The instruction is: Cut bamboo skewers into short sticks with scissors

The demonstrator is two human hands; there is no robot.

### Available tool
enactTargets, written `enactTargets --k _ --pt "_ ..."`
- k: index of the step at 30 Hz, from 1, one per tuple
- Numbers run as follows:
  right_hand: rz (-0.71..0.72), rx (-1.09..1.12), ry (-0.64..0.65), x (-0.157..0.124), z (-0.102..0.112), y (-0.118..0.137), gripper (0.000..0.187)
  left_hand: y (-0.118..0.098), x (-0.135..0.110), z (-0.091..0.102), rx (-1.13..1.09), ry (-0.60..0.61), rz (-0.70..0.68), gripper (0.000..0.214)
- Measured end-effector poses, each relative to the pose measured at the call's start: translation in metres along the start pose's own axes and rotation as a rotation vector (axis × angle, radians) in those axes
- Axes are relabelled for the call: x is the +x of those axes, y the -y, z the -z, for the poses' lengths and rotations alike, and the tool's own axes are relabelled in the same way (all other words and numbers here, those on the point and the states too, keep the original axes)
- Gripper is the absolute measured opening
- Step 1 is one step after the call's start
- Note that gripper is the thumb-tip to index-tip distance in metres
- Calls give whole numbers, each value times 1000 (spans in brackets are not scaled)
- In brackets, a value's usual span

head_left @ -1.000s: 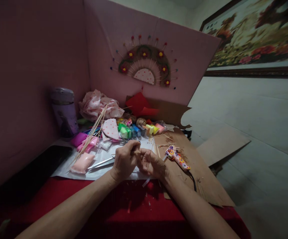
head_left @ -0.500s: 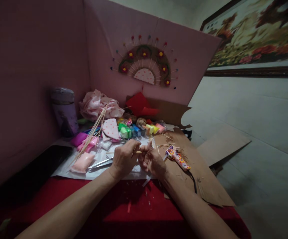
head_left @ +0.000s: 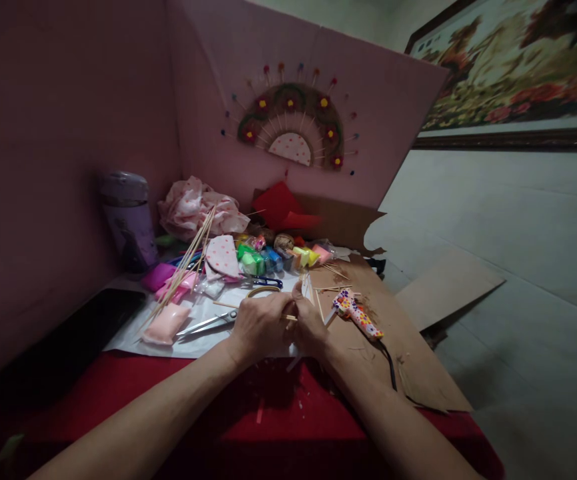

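The hands (head_left: 263, 322) have been brought together near the worktop's (head_left: 133, 383) front edge, with a stick (head_left: 289, 318) pinched. Two-handed control is thereby suggested.

White paper (head_left: 199, 349) and cardboard (head_left: 418, 373) lie on red cloth (head_left: 228, 423).

One long, smooth, bare left forearm (head_left: 153, 410), tapering at the wrist; bare left hand (head_left: 263, 325), knuckles rounded. Matching bare right forearm (head_left: 383, 403); bare right hand (head_left: 311, 328).
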State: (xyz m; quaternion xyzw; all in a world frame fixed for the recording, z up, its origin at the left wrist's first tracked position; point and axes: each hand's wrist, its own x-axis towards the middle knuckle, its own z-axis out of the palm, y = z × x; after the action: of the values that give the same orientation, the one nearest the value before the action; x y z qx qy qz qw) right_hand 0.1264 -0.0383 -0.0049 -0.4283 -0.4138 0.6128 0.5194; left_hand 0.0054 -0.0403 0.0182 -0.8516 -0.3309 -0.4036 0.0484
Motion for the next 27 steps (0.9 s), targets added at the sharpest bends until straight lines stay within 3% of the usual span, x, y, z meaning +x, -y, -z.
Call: enactTargets --k 4,9,17,22,27 --pt "88 -108 -93 -4 -3 2 60 -3 1 1 48 -8 -33 15" --pt "96 -206 -121 -11 -9 9 61 -5 2 4 21 -25 -45 12" --pt "55 -8 18 -7 -9 8 57 3 2 5 11 -81 117 12" --pt "9 43 33 -4 -5 5 56 3 1 5 -3 -22 5 11" --pt "0 -4 -19 -4 -4 4 56 2 1 2 138 -23 -106 10"
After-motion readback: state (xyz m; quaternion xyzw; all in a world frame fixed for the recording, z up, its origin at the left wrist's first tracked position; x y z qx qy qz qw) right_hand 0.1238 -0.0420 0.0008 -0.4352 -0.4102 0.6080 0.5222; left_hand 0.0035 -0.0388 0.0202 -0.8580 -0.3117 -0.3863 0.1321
